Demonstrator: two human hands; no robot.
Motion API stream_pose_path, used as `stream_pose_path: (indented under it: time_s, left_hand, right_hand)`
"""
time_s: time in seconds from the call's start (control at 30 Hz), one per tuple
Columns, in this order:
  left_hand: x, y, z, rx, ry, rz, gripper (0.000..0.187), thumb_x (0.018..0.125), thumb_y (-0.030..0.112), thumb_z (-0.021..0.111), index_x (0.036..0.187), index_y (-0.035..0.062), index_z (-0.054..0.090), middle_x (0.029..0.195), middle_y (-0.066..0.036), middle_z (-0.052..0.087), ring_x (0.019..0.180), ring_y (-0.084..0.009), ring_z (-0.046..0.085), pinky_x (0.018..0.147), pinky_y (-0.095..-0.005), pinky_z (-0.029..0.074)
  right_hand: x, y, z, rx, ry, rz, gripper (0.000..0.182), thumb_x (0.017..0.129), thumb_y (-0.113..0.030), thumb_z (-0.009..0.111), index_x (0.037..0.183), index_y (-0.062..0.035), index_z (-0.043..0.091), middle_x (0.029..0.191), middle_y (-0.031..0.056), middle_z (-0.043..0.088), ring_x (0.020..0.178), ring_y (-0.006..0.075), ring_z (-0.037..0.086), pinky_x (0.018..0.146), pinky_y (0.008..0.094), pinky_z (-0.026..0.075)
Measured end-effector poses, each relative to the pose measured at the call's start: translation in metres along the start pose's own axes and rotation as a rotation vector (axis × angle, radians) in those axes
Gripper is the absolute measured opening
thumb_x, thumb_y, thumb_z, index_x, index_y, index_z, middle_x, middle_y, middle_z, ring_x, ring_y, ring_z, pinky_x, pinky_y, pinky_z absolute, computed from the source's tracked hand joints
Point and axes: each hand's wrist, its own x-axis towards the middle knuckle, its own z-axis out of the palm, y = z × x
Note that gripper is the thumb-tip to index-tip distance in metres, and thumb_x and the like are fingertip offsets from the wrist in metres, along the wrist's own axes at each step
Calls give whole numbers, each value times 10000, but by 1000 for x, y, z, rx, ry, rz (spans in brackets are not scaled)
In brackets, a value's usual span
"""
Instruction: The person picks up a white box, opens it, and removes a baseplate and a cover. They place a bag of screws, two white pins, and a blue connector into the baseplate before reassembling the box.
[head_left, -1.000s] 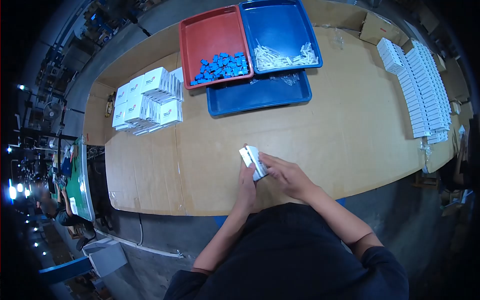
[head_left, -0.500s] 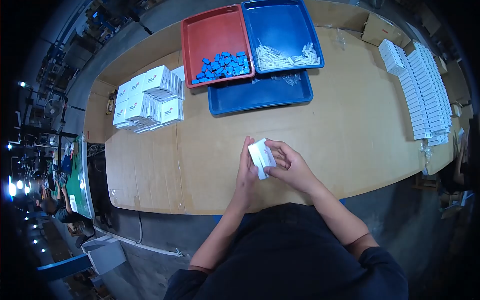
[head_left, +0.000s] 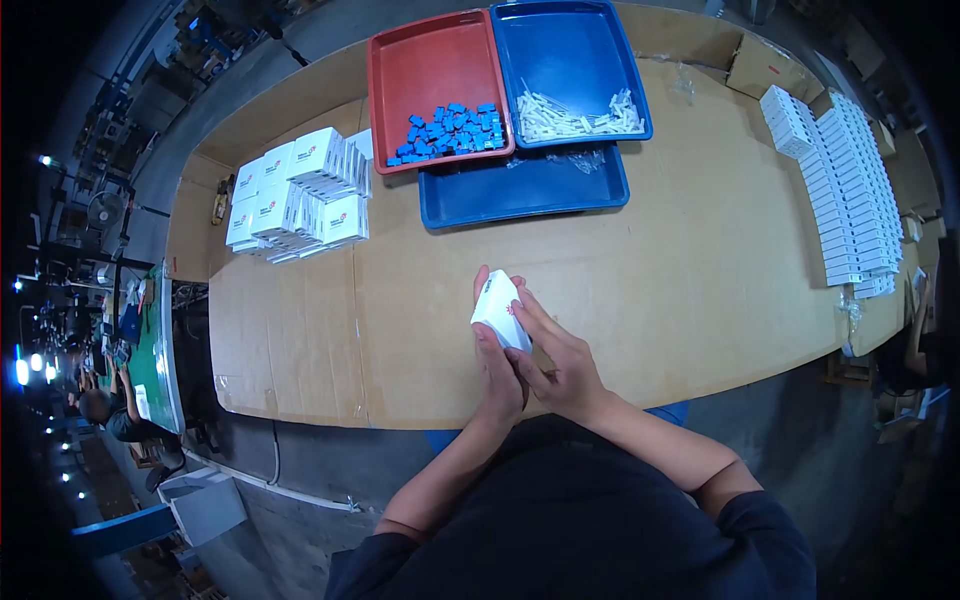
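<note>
Between my two hands is a small white box (head_left: 496,306) with a red logo on one face, held tilted above the near part of the cardboard-covered table (head_left: 430,370). My left hand (head_left: 494,368) wraps its lower left side, thumb across the near face and a fingertip showing at the top left. My right hand (head_left: 556,358) presses along the right side with its fingers on the logo face. The lower end of the box is hidden by my hands.
A red tray (head_left: 430,60) holds blue pieces (head_left: 455,132); a blue tray (head_left: 570,50) holds white sticks (head_left: 575,115). Both overlap a lower blue tray (head_left: 520,195). White boxes are stacked left (head_left: 300,190) and right (head_left: 850,190). A person (head_left: 125,415) works far left.
The box has turned and shifted slightly left, showing its logo face and end. My right hand has moved left, and both hands now close more tightly around the box.
</note>
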Motion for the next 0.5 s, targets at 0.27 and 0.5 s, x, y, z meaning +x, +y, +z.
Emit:
stream_pose_path:
  time_s: [0.27,0.5]
  left_hand:
    - [-4,-2,-4,-38,-26,50,987,1002,784,337,1669,90,122,1520,-150,466,1385,-232,466,1170,-380,364]
    - [-6,-6,-3,-125,-22,41,945,1026,738,373,1666,91,122,1510,-156,467,1383,-235,468,1175,-382,366]
  right_hand:
    - [-3,4,-1,-31,-40,-103,533,983,-87,675,1455,91,505,1576,343,397,1464,459,422,1135,457,469]
    - [-3,2,-3,-111,-56,-118,518,989,-107,674,1437,103,518,1533,355,441,1409,466,491,1074,431,525]
